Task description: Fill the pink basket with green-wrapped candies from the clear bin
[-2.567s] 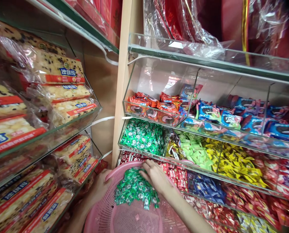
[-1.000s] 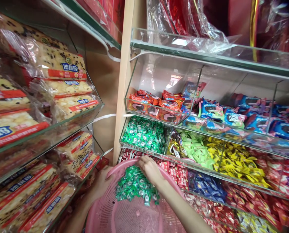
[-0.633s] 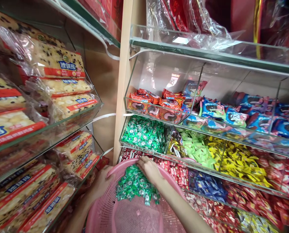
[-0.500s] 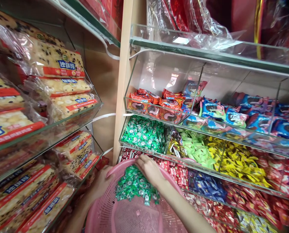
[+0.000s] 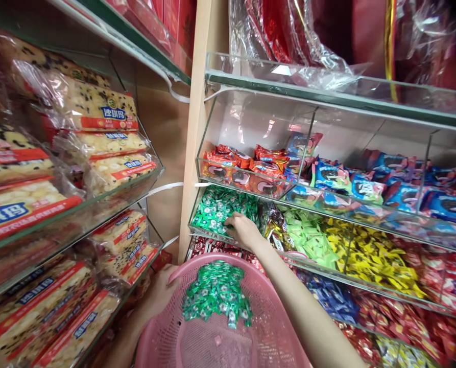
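A pink plastic basket [image 5: 273,312] is tilted below the shelves, with a heap of green-wrapped candies [image 5: 218,291] against its far side. My left hand [image 5: 164,286] grips the basket's left rim. Above the basket, my right hand [image 5: 243,227] reaches over the front edge of a clear bin of green candies [image 5: 216,204]. Its fingers are bent at the candies' surface, and whether they hold any is hidden.
Wrapped pastry bars [image 5: 109,115] fill the left shelves beside a wooden post [image 5: 193,128]. Right of the green candies are light green [image 5: 308,232] and yellow candies [image 5: 373,255]. Orange packets [image 5: 266,163] sit above, blue ones [image 5: 327,296] lower, behind clear panels.
My right hand has moved up from the candies in the basket to the green candy bin. My left hand stays on the rim. The view has shifted slightly.
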Demonstrator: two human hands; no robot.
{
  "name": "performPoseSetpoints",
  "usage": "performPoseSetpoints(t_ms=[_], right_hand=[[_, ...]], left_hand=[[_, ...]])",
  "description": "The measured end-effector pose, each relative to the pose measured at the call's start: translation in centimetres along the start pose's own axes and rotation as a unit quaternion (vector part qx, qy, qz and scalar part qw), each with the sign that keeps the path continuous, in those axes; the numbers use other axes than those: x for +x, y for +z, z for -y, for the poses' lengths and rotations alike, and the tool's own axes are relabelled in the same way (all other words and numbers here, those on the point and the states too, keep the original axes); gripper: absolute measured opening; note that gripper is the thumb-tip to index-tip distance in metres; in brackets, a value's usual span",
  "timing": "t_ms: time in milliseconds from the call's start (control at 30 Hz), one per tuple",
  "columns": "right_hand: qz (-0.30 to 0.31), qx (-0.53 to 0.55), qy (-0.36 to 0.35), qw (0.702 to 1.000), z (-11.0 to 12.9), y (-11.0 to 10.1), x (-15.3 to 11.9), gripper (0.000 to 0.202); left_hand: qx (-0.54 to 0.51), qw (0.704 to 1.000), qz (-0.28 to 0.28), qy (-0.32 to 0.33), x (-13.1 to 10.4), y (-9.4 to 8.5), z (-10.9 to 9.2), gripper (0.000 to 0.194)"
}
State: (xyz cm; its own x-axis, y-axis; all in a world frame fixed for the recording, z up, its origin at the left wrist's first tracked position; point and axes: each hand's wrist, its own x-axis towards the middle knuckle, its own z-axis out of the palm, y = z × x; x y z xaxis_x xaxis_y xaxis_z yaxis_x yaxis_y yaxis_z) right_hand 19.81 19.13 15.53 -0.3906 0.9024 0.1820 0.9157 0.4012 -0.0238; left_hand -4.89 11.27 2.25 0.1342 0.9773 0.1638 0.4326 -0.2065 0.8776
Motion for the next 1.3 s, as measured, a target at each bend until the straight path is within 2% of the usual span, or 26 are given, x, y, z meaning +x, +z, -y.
performPoseSetpoints(t_ms=[233,400,533,633,767,833,900,1000,1167,1300], right_hand=[[0.032,-0.007,-0.016,0.999,-0.4,0.1,0.8,0.013],[0.019,-0.018,-0.034,0.999,-0.3,0.0,0.4,0.028],[-0.022,-0.037,-0.047,0.998,-0.1,-0.1,0.3,0.029],[-0.079,-0.021,-0.057,0.995,0.6,-0.9,-0.5,0.031],[-0.163,0.054,-0.110,0.979,2.9,-2.1,-3.7,0.030],[-0.171,0.083,-0.143,0.971,4.2,-2.0,-5.7,0.028],[-0.154,0.085,-0.172,0.969,5.0,-0.9,-7.2,0.026],[-0.109,0.041,-0.195,0.974,4.8,2.1,-8.1,0.023],[-0.087,-0.002,-0.137,0.987,2.4,7.1,-7.0,0.020],[-0.080,-0.027,-0.116,0.990,1.2,8.9,-6.6,0.018]], left_hand=[[-0.010,1.000,-0.007,0.005,0.0,0.0,0.3,0.025],[-0.009,1.000,-0.002,0.003,0.1,0.1,0.5,0.026],[-0.011,1.000,-0.004,-0.003,0.0,0.1,0.1,0.025],[-0.008,1.000,0.000,-0.005,0.0,0.0,-0.2,0.025],[-0.001,1.000,-0.006,-0.007,0.0,0.0,-0.3,0.027],[-0.003,1.000,-0.006,-0.005,0.0,0.1,-0.4,0.027],[-0.006,1.000,-0.002,-0.005,-0.1,0.1,-0.6,0.026],[-0.014,1.000,0.004,-0.013,-0.1,0.0,-1.0,0.026],[-0.014,1.000,0.002,-0.015,-0.2,-0.1,-1.0,0.024],[-0.003,1.000,0.005,-0.007,-0.1,0.0,-0.6,0.023]])
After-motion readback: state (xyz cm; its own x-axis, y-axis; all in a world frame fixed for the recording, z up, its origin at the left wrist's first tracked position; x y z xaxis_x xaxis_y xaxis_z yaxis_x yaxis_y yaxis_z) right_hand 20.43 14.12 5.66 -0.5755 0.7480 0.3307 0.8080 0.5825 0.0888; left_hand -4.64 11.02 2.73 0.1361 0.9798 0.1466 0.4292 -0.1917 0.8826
